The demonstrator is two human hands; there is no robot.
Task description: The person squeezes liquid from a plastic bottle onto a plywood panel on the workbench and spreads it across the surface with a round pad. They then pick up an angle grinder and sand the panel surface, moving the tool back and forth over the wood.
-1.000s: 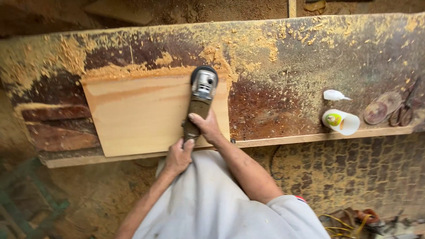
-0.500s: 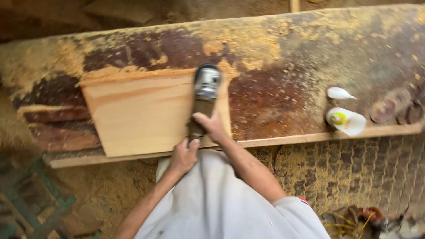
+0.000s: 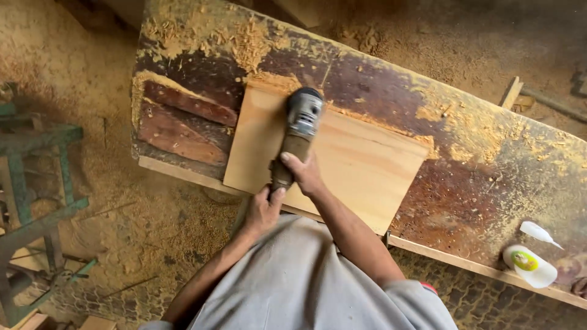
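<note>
A white plastic bottle [image 3: 531,266] lies on its side at the bench's [image 3: 489,177] near right edge, carrying a round yellow-and-green label [image 3: 524,261]. Just above it lies a small white cone-shaped nozzle cap [image 3: 538,233].

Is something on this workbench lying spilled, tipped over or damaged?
Yes. A white bottle lies on its side near the bench's front edge, its cap off beside it. Sawdust is heaped across the bench top.

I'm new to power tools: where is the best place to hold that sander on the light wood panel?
Probably along its long narrow body, from the near bench edge, as here: the right hand wraps mid-body and the left hand takes the tail. The sander lies head-away on the panel, so its head stays clear of the fingers.
</note>
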